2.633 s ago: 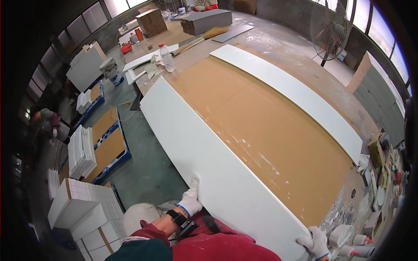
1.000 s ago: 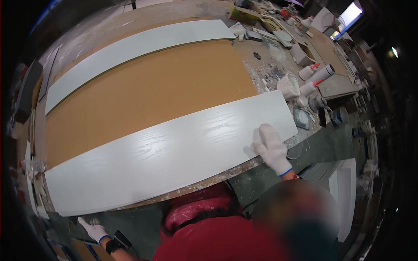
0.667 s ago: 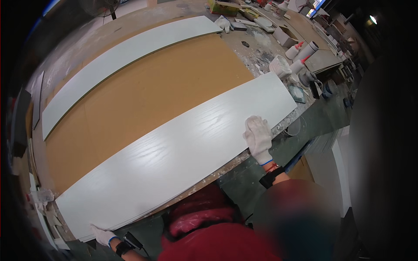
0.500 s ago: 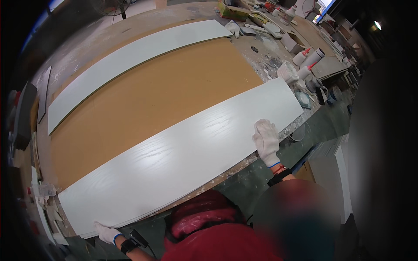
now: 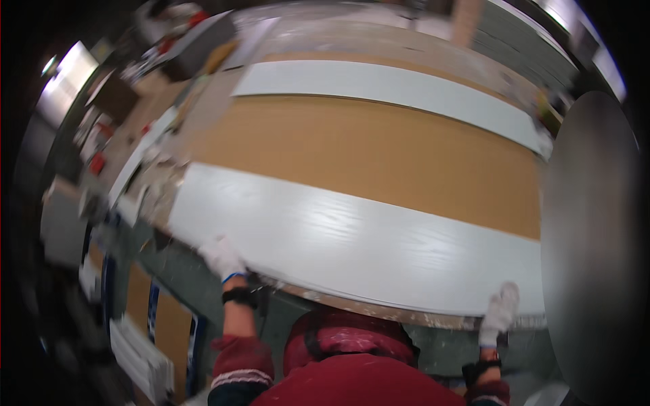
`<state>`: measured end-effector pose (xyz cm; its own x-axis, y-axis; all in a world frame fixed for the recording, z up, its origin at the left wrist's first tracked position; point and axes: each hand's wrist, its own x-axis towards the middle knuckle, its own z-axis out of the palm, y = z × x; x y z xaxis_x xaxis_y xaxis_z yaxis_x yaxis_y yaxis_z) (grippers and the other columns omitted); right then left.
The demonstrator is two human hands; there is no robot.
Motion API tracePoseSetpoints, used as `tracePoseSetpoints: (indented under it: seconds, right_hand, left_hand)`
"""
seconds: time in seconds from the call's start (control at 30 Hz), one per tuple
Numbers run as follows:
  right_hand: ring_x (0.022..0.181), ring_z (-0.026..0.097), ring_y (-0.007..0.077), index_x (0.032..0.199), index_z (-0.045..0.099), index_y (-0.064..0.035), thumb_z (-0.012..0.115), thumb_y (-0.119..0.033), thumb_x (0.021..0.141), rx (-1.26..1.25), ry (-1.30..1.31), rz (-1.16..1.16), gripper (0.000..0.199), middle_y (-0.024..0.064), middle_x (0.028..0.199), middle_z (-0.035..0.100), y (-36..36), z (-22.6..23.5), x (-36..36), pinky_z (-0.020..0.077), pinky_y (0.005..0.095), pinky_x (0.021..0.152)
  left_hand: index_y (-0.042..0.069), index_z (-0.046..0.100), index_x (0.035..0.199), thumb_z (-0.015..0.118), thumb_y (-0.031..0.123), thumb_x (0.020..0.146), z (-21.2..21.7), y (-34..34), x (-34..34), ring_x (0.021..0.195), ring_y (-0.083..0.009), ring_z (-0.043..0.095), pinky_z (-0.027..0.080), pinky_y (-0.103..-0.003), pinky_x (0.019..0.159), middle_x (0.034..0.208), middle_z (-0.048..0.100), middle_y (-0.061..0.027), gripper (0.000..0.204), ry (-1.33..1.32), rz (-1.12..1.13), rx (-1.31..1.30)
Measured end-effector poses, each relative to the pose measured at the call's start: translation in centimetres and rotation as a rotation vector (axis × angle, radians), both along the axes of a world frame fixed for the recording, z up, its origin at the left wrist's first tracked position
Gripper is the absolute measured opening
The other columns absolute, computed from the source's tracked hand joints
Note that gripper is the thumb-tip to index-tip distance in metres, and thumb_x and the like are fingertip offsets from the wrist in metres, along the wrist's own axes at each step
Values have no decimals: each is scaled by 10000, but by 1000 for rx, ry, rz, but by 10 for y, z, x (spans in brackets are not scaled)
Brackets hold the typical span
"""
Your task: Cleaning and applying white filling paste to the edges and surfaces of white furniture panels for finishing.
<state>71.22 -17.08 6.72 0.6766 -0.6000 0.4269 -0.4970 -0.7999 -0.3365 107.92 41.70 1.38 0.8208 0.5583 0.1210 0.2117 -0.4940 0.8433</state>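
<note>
we have our gloved left hand [image 5: 222, 258] at the near edge of a long white board [image 5: 352, 230], toward its left end; its fingers are blurred, and we cannot tell whether they grip. our gloved right hand [image 5: 501, 312] is at the same edge near the other end, its fingers stretched forward, and we cannot tell if they close on it. the board lies flat on a table [image 5: 359, 34], ahead of and between our fingers. beyond it we see brown cardboard [image 5: 386, 145], then, farther from our fingers, a narrower white board [image 5: 379, 78].
</note>
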Motion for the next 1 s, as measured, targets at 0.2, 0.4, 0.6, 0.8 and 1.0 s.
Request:
tracePoseSetpoints:
  seconds: [0.2, 0.4, 0.6, 0.8, 1.0]
  right_hand:
    - [1005, 595, 374, 1150, 600, 7, 614, -400, 884, -206, 180, 246, 487, 237, 1074, 630, 10, 93, 23, 464, 427, 888]
    - [1137, 532, 357, 1274, 530, -8, 530, -277, 938, 219, 613, 394, 430, 212, 1227, 555, 7, 123, 150, 415, 426, 968]
    - [1232, 468, 355, 1326, 454, -21, 505, -384, 921, 34, 671, 765, 546, 212, 1327, 494, 113, 74, 323, 398, 424, 1013]
    - [1131, 539, 364, 1245, 534, -58, 513, -403, 900, 81, 815, 778, 489, 203, 1211, 570, 265, 82, 414, 428, 430, 964]
    - [1068, 559, 368, 1172, 578, -69, 538, -388, 878, 41, 957, 821, 436, 189, 1112, 605, 306, 100, 426, 451, 446, 898]
  left_hand:
    - [-58, 293, 1398, 690, 385, 828, 65, -57, -20, 1215, -417, 479, 405, -413, 1006, 1321, 465, -297, 823, 106, 289, 22]
    - [-35, 273, 1422, 719, 400, 803, 86, -54, -40, 1251, -390, 462, 391, -420, 1023, 1413, 389, -261, 879, 221, 244, -101]
    - [-31, 275, 1428, 771, 424, 750, 69, -4, -40, 1144, -331, 542, 436, -390, 963, 1272, 511, -226, 956, 181, 88, -350]
    - [-77, 416, 1260, 710, 299, 856, 87, 79, -13, 838, -187, 640, 574, -307, 684, 1009, 605, -134, 625, 338, -213, -864]
    - [-29, 556, 1139, 696, 342, 857, 94, 130, 13, 853, -180, 630, 569, -315, 679, 993, 625, -108, 486, 601, -576, -987]
